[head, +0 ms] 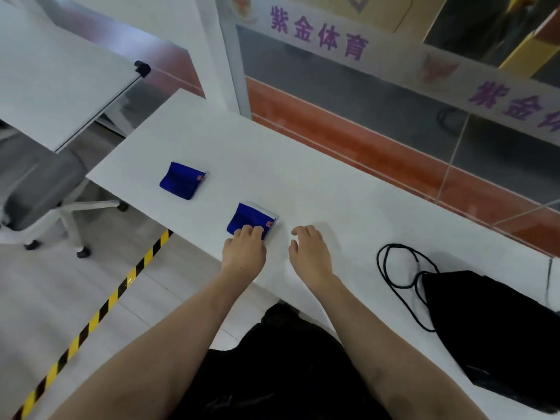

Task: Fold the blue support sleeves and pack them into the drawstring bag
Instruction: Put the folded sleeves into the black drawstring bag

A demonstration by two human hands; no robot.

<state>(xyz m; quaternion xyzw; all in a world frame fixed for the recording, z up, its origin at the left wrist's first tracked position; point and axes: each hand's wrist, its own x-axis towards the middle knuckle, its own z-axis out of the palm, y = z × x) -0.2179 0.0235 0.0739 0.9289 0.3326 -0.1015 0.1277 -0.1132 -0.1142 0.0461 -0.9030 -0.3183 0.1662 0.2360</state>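
Left hand (pixel 245 250) rests flat, fingers together, pressing the near folded sleeve (pixel 251 219) onto the table (pixel 333 189), apparently to set the crease. Right hand (pixel 309 253) hovers beside it, loosely spread, holding nothing. Second folded sleeve (pixel 181 180) lies farther left; drawstring bag (pixel 497 328) waits right.

Left hand (pixel 245 253) presses the near folded sleeve (pixel 251 219); right hand (pixel 310 253) hovers beside — black bag (pixel 497 331) well apart.

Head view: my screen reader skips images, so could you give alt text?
A person's left hand presses on a folded blue support sleeve on a white table, the right hand empty beside it. Another folded sleeve lies farther left; a black drawstring bag lies right.
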